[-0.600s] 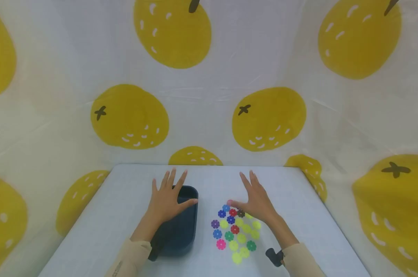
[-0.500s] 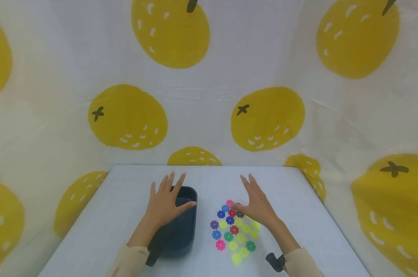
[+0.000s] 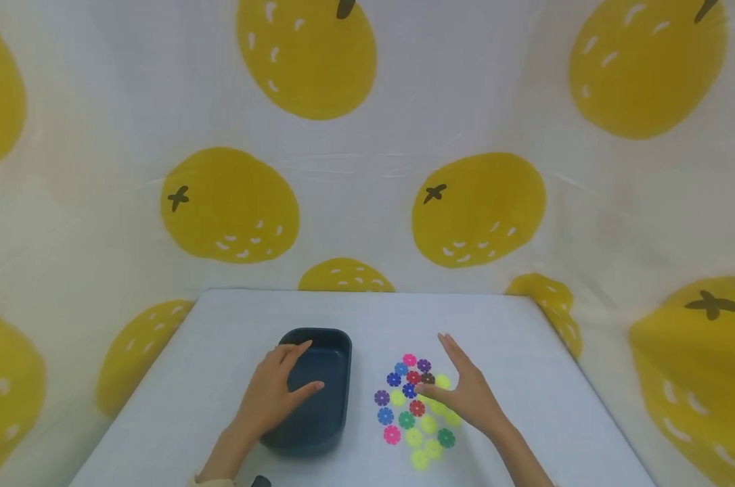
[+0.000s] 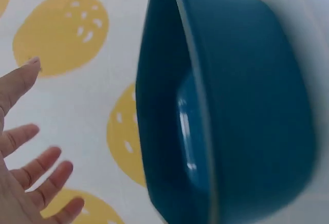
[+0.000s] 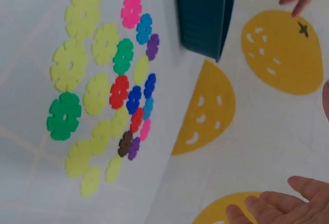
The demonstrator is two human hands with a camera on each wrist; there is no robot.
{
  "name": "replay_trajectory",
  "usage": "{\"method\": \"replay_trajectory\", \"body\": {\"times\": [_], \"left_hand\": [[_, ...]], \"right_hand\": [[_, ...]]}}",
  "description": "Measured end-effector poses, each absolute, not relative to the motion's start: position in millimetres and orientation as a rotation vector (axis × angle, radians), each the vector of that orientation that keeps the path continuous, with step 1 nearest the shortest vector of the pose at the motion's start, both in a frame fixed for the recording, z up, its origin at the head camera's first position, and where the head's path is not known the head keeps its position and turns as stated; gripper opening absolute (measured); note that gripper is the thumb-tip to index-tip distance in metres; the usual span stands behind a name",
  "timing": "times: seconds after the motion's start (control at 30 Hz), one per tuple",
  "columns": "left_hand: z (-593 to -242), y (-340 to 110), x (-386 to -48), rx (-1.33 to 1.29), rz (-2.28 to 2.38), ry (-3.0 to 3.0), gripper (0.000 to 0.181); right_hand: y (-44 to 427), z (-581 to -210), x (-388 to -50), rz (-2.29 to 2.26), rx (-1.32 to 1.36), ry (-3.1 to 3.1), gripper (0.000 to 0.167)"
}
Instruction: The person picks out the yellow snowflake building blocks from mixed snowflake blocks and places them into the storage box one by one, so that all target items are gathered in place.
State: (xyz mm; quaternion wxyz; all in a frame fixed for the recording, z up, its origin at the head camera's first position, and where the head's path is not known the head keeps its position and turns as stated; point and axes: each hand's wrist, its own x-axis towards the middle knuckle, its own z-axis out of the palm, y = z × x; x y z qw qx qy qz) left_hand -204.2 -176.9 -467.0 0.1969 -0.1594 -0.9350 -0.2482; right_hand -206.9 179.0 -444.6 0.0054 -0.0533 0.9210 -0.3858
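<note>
A dark teal rectangular tub (image 3: 322, 404) stands on the white table, left of the middle. My left hand (image 3: 270, 392) hovers over its left side, fingers and thumb apart and holding nothing. In the left wrist view this hand (image 4: 31, 183) is beside the tub's rim (image 4: 198, 80), not touching it. To the right lie several flat, notched, flower-shaped plastic discs (image 3: 392, 434) in yellow, pink, blue, green, red, purple and brown. Above their right edge is my right hand (image 3: 474, 399), thumb and fingers spread, holding nothing. It hides some yellow discs.
The table (image 3: 191, 379) ends at a wall-like cloth (image 3: 355, 203) printed with yellow fruit at the back and both sides. A strip of bare tabletop separates the tub from the discs.
Both hands have drawn back toward the person, the right one also slightly rightward. The left fingers are less spread. A purple disc behind the right thumb now shows. Tub and discs stay in place.
</note>
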Motion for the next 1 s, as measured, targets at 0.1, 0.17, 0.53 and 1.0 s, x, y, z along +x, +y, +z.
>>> {"method": "replay_trajectory", "body": {"times": [0.1,0.17,0.53,1.0], "left_hand": [[-479.6,-192.1,-209.0,-0.41,-0.982,-2.626,0.071],[-489.2,-202.6,-214.4,-0.374,-1.14,-2.62,0.068],[-525.2,-244.1,-235.0,-0.139,-1.565,-2.672,0.06],[-549.2,-268.2,-235.4,0.004,-1.82,-2.764,0.063]], "right_hand": [[183.0,-446.7,-197.6,-1.244,-0.118,2.849,0.106],[185.6,-449.2,-191.4,-1.267,-0.066,2.825,0.106],[192.1,-462.7,-177.3,-1.491,0.073,2.648,0.095],[201.6,-483.0,-186.5,-1.701,0.227,2.425,0.083]]}}
